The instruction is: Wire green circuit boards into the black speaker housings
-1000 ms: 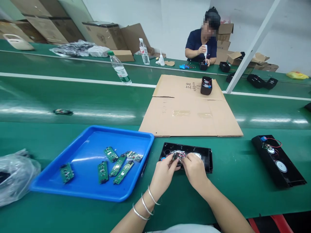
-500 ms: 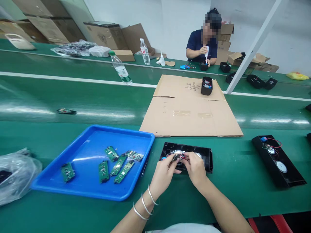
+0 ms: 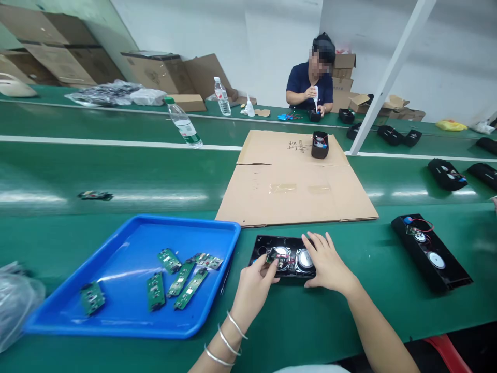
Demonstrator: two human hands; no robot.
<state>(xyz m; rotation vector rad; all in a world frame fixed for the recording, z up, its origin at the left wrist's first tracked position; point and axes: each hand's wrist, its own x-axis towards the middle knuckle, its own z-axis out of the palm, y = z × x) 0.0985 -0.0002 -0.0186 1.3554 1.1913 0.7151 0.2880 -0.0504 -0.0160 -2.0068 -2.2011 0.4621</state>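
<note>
My left hand [image 3: 258, 282] pinches a small circuit board [image 3: 273, 256] over the left part of a black speaker housing [image 3: 287, 242]. Two round silver speakers [image 3: 304, 260] sit inside the housing, and thin red wires run near the board. At the housing's right end rests my right hand [image 3: 328, 264], its fingers spread and touching the edge. To the left, several green circuit boards [image 3: 156, 291] lie in a blue tray [image 3: 128, 324].
A flat cardboard sheet [image 3: 306, 204] lies beyond the housing, bearing another black housing [image 3: 320, 145]. An open housing [image 3: 430, 254] is at right. A white post [image 3: 392, 77] rises behind. Across the bench, a person [image 3: 310, 80] holds a white bottle [image 3: 316, 96].
My right hand has left the wires and moved right to the housing's end, its fingers opening. Both speakers now show. The whole view has shifted slightly.
</note>
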